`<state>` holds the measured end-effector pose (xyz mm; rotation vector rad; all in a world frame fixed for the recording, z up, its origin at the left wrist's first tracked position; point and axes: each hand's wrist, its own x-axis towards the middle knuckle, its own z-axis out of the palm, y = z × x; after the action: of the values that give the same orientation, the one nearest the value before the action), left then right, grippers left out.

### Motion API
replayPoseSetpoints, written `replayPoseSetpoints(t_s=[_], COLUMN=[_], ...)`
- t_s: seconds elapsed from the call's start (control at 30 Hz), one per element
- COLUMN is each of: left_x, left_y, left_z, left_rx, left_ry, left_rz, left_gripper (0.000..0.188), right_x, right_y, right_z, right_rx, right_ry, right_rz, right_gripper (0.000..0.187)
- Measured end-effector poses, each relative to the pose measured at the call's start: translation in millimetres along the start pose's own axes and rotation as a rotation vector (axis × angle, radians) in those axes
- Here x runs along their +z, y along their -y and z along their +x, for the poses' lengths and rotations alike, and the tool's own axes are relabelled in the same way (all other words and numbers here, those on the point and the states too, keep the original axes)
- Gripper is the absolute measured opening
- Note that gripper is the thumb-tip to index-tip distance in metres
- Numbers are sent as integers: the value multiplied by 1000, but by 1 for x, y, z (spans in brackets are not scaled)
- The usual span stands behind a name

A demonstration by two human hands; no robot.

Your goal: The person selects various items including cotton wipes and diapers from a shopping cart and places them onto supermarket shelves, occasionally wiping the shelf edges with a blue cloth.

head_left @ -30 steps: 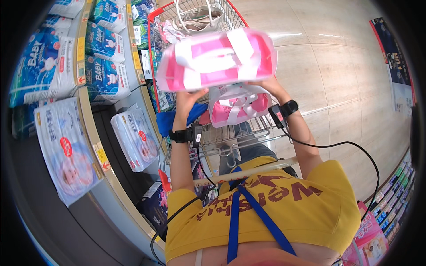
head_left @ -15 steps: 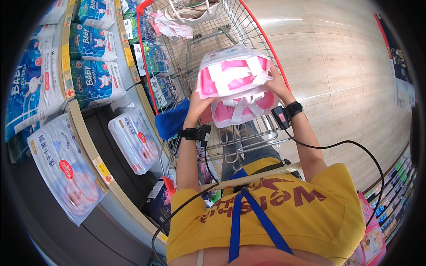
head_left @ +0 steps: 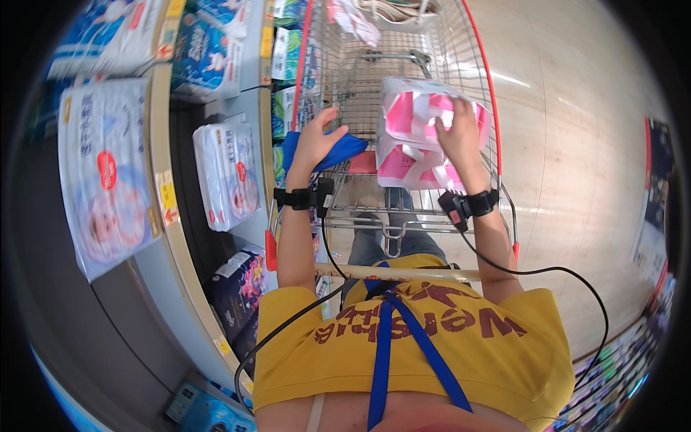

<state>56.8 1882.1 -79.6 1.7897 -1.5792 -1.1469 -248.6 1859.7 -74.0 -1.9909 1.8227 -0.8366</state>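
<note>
Two pink-and-white packages with white strap handles sit together in the shopping cart: the far package (head_left: 402,115) and the near package (head_left: 397,164). Over the far package's right part is my right hand (head_left: 464,140), thumb and fingers curved apart against its top by the white straps. It does not appear to grip; where the fingertips rest is partly unclear. My left hand (head_left: 314,144) hangs open at the cart's left side, thumb and fingers spread. Beside and partly under it, a blue cloth (head_left: 342,153) drapes over the basket edge.
Around the packages is the wire shopping cart (head_left: 491,79), red-rimmed. At its far end lie a white bag (head_left: 403,18) and a crumpled pink-and-white wrapper (head_left: 354,21). Shelves at left carry a white diaper pack (head_left: 108,173), a smaller white pack (head_left: 229,176) and blue packs (head_left: 209,54).
My left hand has let go of the package and moved left, over the blue cloth. The packages are lower in the cart, and my right hand has shifted onto the far one's top.
</note>
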Motion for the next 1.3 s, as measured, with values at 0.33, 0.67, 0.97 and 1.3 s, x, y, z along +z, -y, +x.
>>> replayPoseSetpoints(t_s=[0.33, 0.67, 0.97, 1.3], left_x=[-59, -56, -99, -161], left_y=[71, 62, -58, -83], left_z=[-70, -88, -142, -284], left_rx=[-419, -238, 119, 325], left_ry=[-471, -308, -459, -1157], left_rz=[172, 207, -178, -269], left_gripper=[71, 85, 56, 44], right_x=[185, 155, 37, 16], right_y=[130, 160, 236, 349], right_z=[-46, -22, 7, -68], right_rx=[-171, -154, -432, -894], right_ry=[637, 839, 762, 740], right_rz=[752, 698, 1154, 947], right_gripper=[43, 33, 42, 94])
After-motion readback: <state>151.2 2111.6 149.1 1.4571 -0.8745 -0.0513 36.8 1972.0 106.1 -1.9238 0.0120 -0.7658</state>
